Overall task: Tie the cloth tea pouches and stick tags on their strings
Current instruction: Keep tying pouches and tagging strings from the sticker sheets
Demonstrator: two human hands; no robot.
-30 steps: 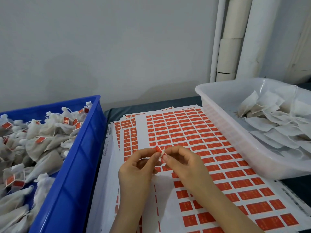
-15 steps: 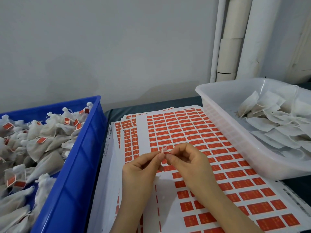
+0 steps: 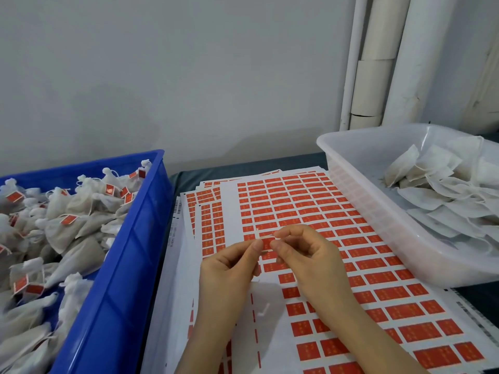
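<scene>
My left hand [image 3: 232, 263] and my right hand [image 3: 310, 255] meet above the sheets of red tag stickers [image 3: 337, 238] in the middle of the table. Between their thumbs and forefingers they pinch one small red tag [image 3: 266, 242], with a thin pale strip or string at its top edge. No pouch is visible in either hand. Tied pouches with red tags [image 3: 67, 220] fill the blue crate [image 3: 129, 252] on the left. Flat untied white pouches [image 3: 432, 184] lie in the clear plastic tub [image 3: 364, 211] on the right.
Several sticker sheets are stacked and fanned under the top one; its lower left part has its stickers peeled off. A grey wall and white pipes [image 3: 378, 63] stand behind the table. The dark tabletop [image 3: 243, 168] shows between the crate and the tub.
The tag between my fingertips has turned and now shows more of its red face. Both hands have stayed in nearly the same place above the sheet.
</scene>
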